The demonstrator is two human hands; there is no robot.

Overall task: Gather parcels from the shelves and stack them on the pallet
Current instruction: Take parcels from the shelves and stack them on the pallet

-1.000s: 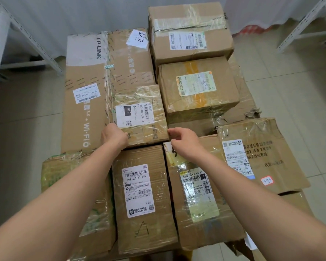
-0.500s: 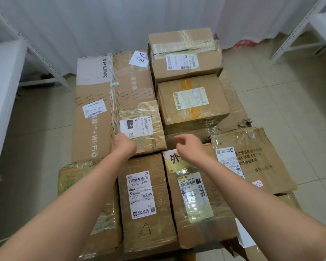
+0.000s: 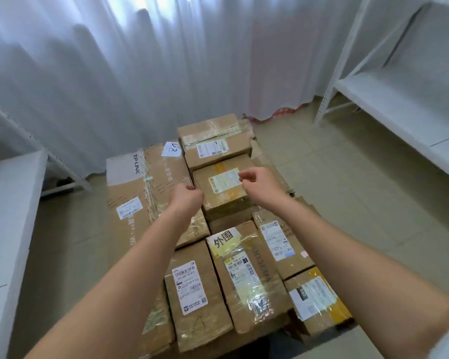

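Both your hands empty: left hand [image 3: 186, 200] loosely curled above small taped parcel [image 3: 197, 229], right hand [image 3: 257, 181] loose-fingered over yellow-label box [image 3: 224, 189]. Parcels packed edge to edge at frame centre, probably for stable stack; pallet hidden beneath. White shelf [image 3: 399, 99] upper right.

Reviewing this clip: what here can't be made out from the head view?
- Pallet: hidden beneath the stacked parcels.
- Small taped parcel: mostly covered by the left hand and forearm.
- Shipping label text: too small, blurred.
- Right hand fingertips: curled away.
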